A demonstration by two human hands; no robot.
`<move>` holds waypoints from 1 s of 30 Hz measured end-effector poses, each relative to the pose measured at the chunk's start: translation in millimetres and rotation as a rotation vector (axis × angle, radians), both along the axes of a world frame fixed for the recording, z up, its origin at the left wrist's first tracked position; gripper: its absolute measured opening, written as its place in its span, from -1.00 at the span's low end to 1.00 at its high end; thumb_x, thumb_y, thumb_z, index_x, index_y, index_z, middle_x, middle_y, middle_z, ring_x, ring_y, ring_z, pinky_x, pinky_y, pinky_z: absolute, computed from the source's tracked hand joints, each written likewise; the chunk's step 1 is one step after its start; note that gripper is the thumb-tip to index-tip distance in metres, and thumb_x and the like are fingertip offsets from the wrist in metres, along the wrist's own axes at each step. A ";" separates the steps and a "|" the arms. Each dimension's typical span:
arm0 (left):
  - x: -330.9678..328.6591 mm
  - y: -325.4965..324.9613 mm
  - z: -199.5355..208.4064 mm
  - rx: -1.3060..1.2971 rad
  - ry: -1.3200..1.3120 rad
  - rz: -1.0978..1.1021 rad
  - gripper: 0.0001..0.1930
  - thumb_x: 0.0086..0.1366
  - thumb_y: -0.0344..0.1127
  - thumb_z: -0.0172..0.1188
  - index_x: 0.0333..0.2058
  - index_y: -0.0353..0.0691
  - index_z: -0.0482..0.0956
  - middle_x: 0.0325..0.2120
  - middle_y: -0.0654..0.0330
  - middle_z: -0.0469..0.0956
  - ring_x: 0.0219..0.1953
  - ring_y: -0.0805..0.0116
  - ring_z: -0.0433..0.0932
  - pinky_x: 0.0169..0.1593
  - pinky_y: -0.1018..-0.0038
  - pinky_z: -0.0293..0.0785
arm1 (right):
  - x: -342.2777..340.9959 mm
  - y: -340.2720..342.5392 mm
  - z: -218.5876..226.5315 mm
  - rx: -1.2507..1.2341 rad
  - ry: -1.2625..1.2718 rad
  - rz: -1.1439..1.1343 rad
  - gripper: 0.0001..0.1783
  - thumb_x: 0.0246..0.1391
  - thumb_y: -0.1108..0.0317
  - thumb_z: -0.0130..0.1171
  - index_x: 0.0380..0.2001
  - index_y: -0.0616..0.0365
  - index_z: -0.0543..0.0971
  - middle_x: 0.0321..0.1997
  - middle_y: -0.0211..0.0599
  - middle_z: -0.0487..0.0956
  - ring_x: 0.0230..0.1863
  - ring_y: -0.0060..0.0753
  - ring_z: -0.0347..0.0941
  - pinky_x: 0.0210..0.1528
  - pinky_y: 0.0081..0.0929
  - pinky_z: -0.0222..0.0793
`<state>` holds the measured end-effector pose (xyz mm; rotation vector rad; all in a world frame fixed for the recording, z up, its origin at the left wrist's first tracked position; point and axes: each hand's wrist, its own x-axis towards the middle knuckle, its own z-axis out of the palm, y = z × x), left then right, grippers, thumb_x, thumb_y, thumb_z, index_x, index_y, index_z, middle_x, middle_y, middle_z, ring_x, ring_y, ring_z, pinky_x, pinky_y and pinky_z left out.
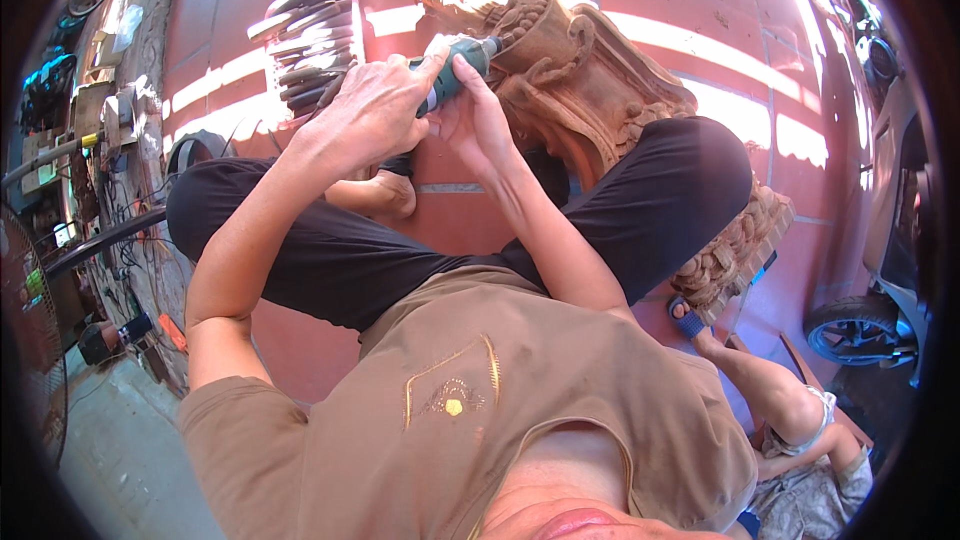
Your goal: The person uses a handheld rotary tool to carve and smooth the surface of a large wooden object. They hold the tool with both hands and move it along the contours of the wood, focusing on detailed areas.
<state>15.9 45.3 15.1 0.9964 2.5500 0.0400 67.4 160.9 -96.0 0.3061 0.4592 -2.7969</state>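
Note:
My left hand (pixel 372 105) wraps around the body of a green handheld rotary tool (pixel 452 72). My right hand (pixel 478 118) grips the same tool near its front end, just below it. The tool's tip points at the top of a large carved wooden piece (pixel 590 80) that leans across my right leg. I sit on the red tiled floor (pixel 700 0) in black trousers, knees spread.
A set of carving chisels (pixel 312 40) lies in a row behind my left hand. Another person's leg and foot (pixel 760 380) lie at lower right. A parked vehicle's wheel (pixel 858 335) stands at the right. A fan (pixel 30 340) and cables clutter the left.

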 end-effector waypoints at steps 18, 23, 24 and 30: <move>1.3 2.1 -1.6 -0.015 -0.006 -0.035 -0.15 -0.06 -0.37 0.19 0.28 -0.24 0.09 -0.35 -0.22 0.49 -0.32 -0.13 0.52 -0.20 0.16 0.45 | 7.3 0.2 1.4 -0.017 -0.016 -0.020 -0.59 0.26 0.02 -0.10 0.05 0.02 0.32 -0.02 -0.33 0.49 -0.09 -0.48 0.48 -0.10 -0.30 0.47; 1.2 -0.5 3.4 -0.013 -0.027 0.002 -0.15 -0.04 -0.38 0.19 0.29 -0.16 0.07 -0.28 -0.21 0.49 -0.27 -0.15 0.52 -0.16 0.13 0.43 | 3.9 0.0 4.1 0.012 -0.002 0.001 -0.59 0.26 0.02 -0.09 0.04 0.02 0.33 -0.03 -0.33 0.49 -0.07 -0.47 0.48 -0.08 -0.30 0.45; -0.3 -0.6 7.0 -0.030 -0.028 0.013 -0.15 -0.03 -0.38 0.19 0.29 -0.15 0.07 -0.27 -0.21 0.48 -0.25 -0.15 0.52 -0.15 0.13 0.43 | 1.6 -0.5 6.3 0.016 0.004 0.002 -0.59 0.26 0.02 -0.08 0.03 0.02 0.34 -0.03 -0.33 0.50 -0.07 -0.47 0.48 -0.08 -0.30 0.45; -21.3 -11.6 20.2 -0.016 -0.026 -0.066 -0.19 0.03 -0.28 0.26 0.24 -0.26 0.10 -0.20 -0.23 0.50 -0.22 -0.16 0.54 -0.13 0.13 0.43 | -18.7 -7.9 -1.3 -0.019 -0.008 0.056 -0.58 0.21 0.01 0.02 0.00 0.02 0.39 -0.08 -0.29 0.53 -0.07 -0.37 0.49 -0.06 -0.23 0.43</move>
